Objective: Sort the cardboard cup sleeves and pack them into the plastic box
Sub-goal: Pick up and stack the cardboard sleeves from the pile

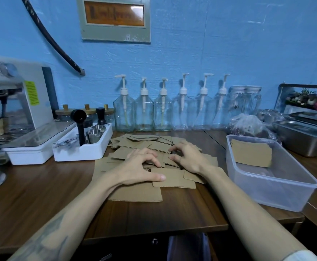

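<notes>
A loose pile of flat brown cardboard cup sleeves (138,193) lies spread over the middle of the wooden table. My left hand (140,169) rests on top of the pile, fingers bent, fingertips and thumb touching the sleeves. My right hand (186,157) sits on the pile beside it, fingers curled down onto the cardboard; whether it pinches a sleeve I cannot tell. To the right stands a clear plastic box (272,191), open, with a small stack of sleeves (250,155) leaning against its far wall.
A white tray (82,153) with coffee tools stands left of the pile, an espresso machine (18,102) further left. Several clear pump bottles (163,110) line the blue wall. Steel pans (304,138) and a plastic bag (248,125) sit behind the box. The table's front edge is near.
</notes>
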Available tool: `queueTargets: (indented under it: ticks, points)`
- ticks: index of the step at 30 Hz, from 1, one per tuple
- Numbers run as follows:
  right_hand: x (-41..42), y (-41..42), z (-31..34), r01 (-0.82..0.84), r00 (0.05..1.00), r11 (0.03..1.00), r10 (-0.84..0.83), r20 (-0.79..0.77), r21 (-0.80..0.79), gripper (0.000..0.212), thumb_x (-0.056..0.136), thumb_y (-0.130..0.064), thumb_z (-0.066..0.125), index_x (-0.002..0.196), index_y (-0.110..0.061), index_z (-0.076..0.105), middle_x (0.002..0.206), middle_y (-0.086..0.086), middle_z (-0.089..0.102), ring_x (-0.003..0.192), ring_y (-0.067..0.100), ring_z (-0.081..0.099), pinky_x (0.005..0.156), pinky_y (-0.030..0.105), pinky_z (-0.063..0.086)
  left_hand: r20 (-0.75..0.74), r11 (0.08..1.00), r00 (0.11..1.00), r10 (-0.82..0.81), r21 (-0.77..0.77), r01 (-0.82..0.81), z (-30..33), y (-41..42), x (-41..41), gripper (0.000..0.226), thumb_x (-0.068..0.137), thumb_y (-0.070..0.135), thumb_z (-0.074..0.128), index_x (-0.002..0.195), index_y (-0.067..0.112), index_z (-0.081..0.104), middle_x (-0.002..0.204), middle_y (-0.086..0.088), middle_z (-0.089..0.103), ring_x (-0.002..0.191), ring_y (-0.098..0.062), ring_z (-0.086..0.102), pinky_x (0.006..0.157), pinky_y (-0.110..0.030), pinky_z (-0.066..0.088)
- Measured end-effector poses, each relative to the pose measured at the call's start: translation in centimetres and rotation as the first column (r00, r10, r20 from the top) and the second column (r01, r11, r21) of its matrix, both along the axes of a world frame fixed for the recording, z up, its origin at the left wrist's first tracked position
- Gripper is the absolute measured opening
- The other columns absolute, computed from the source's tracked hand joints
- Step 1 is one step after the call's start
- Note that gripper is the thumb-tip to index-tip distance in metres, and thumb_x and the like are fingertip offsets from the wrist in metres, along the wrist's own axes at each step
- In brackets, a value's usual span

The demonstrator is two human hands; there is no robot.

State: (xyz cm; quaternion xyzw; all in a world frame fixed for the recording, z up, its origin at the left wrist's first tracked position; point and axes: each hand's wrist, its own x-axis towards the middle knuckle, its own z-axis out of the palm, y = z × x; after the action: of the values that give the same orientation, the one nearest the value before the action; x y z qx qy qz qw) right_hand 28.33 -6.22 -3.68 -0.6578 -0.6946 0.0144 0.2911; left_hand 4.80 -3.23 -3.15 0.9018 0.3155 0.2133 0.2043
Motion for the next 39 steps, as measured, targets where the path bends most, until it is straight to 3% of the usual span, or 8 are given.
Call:
queueTargets:
  ticks: [5,8,12,19,23,30,36,39]
  points:
    - [-0.1,-0.1,0.0,-0.01,1.0,1.0,0.01,-0.024,0.008,0.028,0.093,-0.038,0.064,0.117,-0.023,0.068,0.107,-0.01,0.05,0.099,0.007,0.045,0.082,0.023,0.029,-0.125,0.998,0.991,-0.038,0.046,0.044,-0.3,-0.8,0.4,0.065,0.054,0.083,0.064,0.11,0.05,0.059,0.136,0.024,0.036,0.118,0.004,0.02,0.117,-0.04,0.014]
    - [-0.1,-0.2,0.2,-0.019,0.997,1.0,0.02,-0.068,0.018,0.027,0.092,-0.039,0.065,0.114,-0.023,0.069,0.108,-0.011,0.052,0.1,0.005,0.048,0.085,0.023,0.034,-0.12,0.999,0.992,-0.035,0.026,0.038,-0.1,-0.8,0.4,0.064,0.052,0.079,0.068,0.107,0.048,0.059,0.136,0.025,0.037,0.129,-0.006,0.024,0.117,-0.042,0.018]
    - [-0.1,-0.3,0.5,-0.016,0.991,0.999,0.021,-0.131,0.039,0.024,0.092,-0.036,0.066,0.11,-0.021,0.071,0.108,-0.009,0.055,0.1,0.008,0.053,0.083,0.02,0.036,0.012,0.995,0.997,-0.081,-0.054,0.082,0.4,-0.4,-0.2,0.062,0.057,0.064,0.081,0.111,0.041,0.061,0.132,0.022,0.045,0.13,-0.006,0.035,0.114,-0.039,0.027]
    - [-0.4,-0.4,1.1,0.022,0.981,0.993,0.0,-0.196,0.112,0.009,0.095,-0.031,0.062,0.091,-0.029,0.071,0.097,-0.005,0.057,0.095,0.015,0.057,0.09,0.033,0.046,0.255,0.966,0.966,-0.032,-0.239,0.096,1.1,0.1,-1.5,0.059,0.068,0.021,0.089,0.118,0.033,0.06,0.113,0.013,0.067,0.103,0.002,0.061,0.081,-0.012,0.049]
    - [-0.8,-0.2,2.0,0.028,0.982,0.989,0.0,-0.189,0.144,0.012,0.096,-0.031,0.06,0.096,-0.026,0.071,0.103,-0.002,0.063,0.099,0.016,0.058,0.089,0.034,0.046,0.464,0.923,0.885,0.036,-0.354,0.148,1.5,0.4,-1.6,0.049,0.077,-0.004,0.078,0.119,0.015,0.06,0.106,0.0,0.072,0.097,-0.015,0.07,0.078,-0.025,0.056]
    - [-2.0,0.9,3.4,-0.035,0.973,0.987,0.07,-0.222,0.16,0.023,0.1,-0.032,0.053,0.108,-0.021,0.071,0.112,-0.004,0.068,0.102,0.013,0.059,0.086,0.03,0.045,0.618,0.929,0.745,0.25,-0.369,-0.006,1.8,2.2,-2.5,0.04,0.086,-0.005,0.068,0.122,0.009,0.055,0.117,-0.011,0.067,0.088,-0.017,0.069,0.064,-0.03,0.061]
    - [-3.3,0.8,2.6,-0.155,0.924,0.978,0.193,-0.331,0.138,0.036,0.106,-0.037,0.035,0.117,-0.027,0.067,0.112,-0.018,0.065,0.101,-0.01,0.055,0.082,0.01,0.038,0.602,0.935,0.743,0.293,-0.342,-0.092,1.0,3.2,-2.2,0.038,0.089,-0.002,0.066,0.122,0.012,0.052,0.117,-0.013,0.066,0.086,-0.018,0.068,0.055,-0.029,0.059]
    - [-3.5,0.7,2.7,-0.148,0.887,0.978,0.197,-0.419,0.147,0.039,0.107,-0.032,0.031,0.121,-0.026,0.066,0.111,-0.015,0.066,0.097,-0.007,0.057,0.081,0.014,0.04,0.608,0.938,0.742,0.283,-0.336,-0.082,0.8,3.4,-1.9,0.04,0.088,-0.002,0.067,0.122,0.012,0.052,0.117,-0.011,0.067,0.087,-0.017,0.069,0.056,-0.026,0.058]
